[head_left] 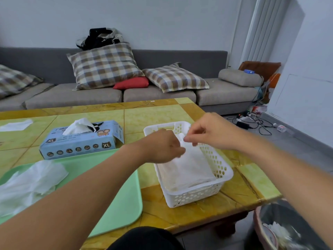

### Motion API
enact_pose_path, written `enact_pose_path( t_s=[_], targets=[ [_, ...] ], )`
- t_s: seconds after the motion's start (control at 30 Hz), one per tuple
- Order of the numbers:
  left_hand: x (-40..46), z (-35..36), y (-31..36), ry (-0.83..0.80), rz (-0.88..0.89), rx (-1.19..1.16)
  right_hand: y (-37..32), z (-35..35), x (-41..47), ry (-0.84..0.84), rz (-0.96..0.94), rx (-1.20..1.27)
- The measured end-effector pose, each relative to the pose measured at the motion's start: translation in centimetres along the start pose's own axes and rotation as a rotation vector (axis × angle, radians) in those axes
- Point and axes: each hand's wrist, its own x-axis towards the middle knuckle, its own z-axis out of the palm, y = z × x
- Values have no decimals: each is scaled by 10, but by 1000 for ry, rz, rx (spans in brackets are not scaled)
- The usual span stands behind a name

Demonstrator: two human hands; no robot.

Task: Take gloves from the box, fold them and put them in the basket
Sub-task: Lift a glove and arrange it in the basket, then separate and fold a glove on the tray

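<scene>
A white perforated basket (220, 166) stands on the table at the right, with folded white gloves (191, 168) stacked inside. My left hand (162, 147) reaches over the basket's left rim, fingers curled on the top glove. My right hand (209, 132) hovers over the basket's far end, its fingertips pinching the far edge of that glove. The blue glove box (81, 141), marked XL, lies to the left with a white glove (79, 126) sticking out of its top. Several loose white gloves (30, 183) lie crumpled on the green tray.
A green tray (124, 201) lies at the table's near left. A loose white sheet (16, 125) lies at the far left. The yellow tiled table (234, 193) ends close to the basket's right. A bin (281, 230) stands below at the right. A grey sofa with cushions is behind.
</scene>
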Motion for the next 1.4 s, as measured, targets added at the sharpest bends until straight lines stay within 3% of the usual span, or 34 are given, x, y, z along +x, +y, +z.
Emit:
enact_pose_path(
  t_s=[0.07,0.17,0.27,0.4,0.5,0.6,0.67,0.73,0.8,0.87,0.93,1.03,1.23,1.33,1.4],
  targets=[
    [11,5,-5,72,-51,167,-5,13,22,-151,11,-143],
    [21,19,-11,-92,-155,436,-7,50,48,-541,162,-368],
    [33,29,-18,-229,-172,577,-1,73,67,-609,202,-482],
    [39,32,-27,-270,-147,564,6,78,75,-663,204,-395],
    [25,16,-42,-99,-44,313,-5,61,78,-666,251,-431],
    [-8,-18,-60,198,-5,43,-43,23,82,-558,258,-586],
    [-46,-42,-86,357,-71,-26,-88,12,84,-424,145,-629],
    [-83,-57,-120,431,-184,-63,-132,22,88,-303,-12,-462],
    [-124,-60,-157,457,-321,-71,-176,53,94,-324,-162,-224],
    [-175,-55,-193,493,-491,-39,-221,102,106,-442,-270,-176],
    [-210,-42,-218,440,-618,-11,-243,151,115,-492,-299,-225],
    [-233,-33,-231,252,-654,5,-245,190,124,-365,-291,-208],
    [-248,-32,-254,111,-686,10,-247,218,151,-286,-62,90],
    [-250,-29,-264,11,-689,29,-244,230,167,-275,3,125],
    [-248,-28,-270,15,-652,-4,-238,238,174,-257,59,298]
  ],
)
